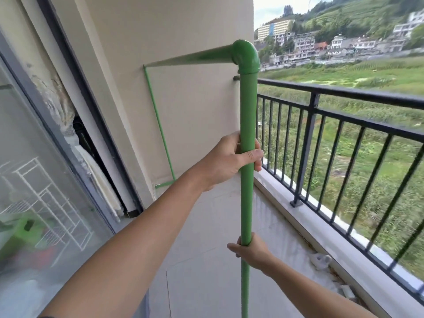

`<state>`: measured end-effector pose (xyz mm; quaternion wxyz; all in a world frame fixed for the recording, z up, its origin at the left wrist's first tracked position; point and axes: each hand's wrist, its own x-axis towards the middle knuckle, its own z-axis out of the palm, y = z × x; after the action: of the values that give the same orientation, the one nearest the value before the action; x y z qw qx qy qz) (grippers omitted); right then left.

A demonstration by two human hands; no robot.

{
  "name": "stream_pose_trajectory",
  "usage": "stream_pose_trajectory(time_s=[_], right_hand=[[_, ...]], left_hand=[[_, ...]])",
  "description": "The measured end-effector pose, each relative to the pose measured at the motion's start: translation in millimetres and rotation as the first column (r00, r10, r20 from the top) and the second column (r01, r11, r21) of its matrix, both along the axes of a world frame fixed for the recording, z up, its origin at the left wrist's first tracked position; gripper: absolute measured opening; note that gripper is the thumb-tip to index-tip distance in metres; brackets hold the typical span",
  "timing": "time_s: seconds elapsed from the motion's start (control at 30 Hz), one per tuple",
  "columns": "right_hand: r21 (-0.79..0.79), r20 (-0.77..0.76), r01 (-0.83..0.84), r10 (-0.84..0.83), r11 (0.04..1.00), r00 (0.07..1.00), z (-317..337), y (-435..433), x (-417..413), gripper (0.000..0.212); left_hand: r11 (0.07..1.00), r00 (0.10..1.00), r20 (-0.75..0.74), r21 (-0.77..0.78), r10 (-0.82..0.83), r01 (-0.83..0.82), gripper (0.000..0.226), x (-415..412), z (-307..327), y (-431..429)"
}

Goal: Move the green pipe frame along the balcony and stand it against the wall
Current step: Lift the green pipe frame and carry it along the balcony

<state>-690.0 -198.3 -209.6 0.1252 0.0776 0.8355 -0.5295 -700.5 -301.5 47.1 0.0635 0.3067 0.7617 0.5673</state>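
Observation:
The green pipe frame (247, 106) stands upright in front of me, its near vertical post topped by an elbow joint. A top bar runs back to a far post that leans by the beige end wall (197, 106). My left hand (231, 160) is wrapped around the near post at mid height. Lower down, my right hand (251, 251) grips the same post. The frame's foot is out of sight below the picture edge.
A black metal railing (344, 125) on a low concrete curb lines the right side. A dark-framed sliding glass door (57, 157) lines the left. Pale floor tiles (206, 237) run between them to the end wall. A small white object (320, 260) lies by the curb.

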Motion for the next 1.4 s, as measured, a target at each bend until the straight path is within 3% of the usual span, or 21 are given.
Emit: stream_pose_trajectory(time_s=[0.17, 0.3, 0.43, 0.6, 0.9, 1.2, 1.4], right_hand=[[0.016, 0.009, 0.133, -0.134, 0.991, 0.991, 3, 46, -9, 0.032], [0.069, 0.0, 0.304, -0.304, 0.95, 0.953, 8, 91, -15, 0.032], [0.099, -0.019, 0.527, -0.528, 0.844, 0.849, 15, 138, -19, 0.037], [0.019, -0.11, 0.672, -0.666, 0.741, 0.738, 17, 171, -31, 0.019], [0.033, -0.147, 0.745, -0.734, 0.666, 0.663, 10, 271, -84, 0.024], [0.051, -0.135, 0.704, -0.694, 0.708, 0.707, 13, 402, -144, 0.028], [0.073, -0.156, 0.663, -0.648, 0.745, 0.746, 14, 446, -171, 0.026]], left_hand=[[0.985, 0.985, 0.001, 0.0, -0.17, 0.17, 0.016, -33, -3, 42], [0.978, 0.974, -0.087, 0.001, -0.209, 0.21, 0.016, -59, -6, 93], [0.961, 0.952, -0.146, 0.015, -0.27, 0.275, 0.018, -73, -13, 156], [0.962, 0.957, -0.149, 0.081, -0.248, 0.262, 0.017, -92, -11, 220], [0.943, 0.941, -0.122, 0.063, -0.317, 0.326, 0.022, -147, -19, 317], [0.958, 0.958, -0.074, 0.046, -0.278, 0.282, 0.018, -200, -13, 438], [0.962, 0.962, -0.047, 0.034, -0.268, 0.269, 0.024, -229, -9, 481]])
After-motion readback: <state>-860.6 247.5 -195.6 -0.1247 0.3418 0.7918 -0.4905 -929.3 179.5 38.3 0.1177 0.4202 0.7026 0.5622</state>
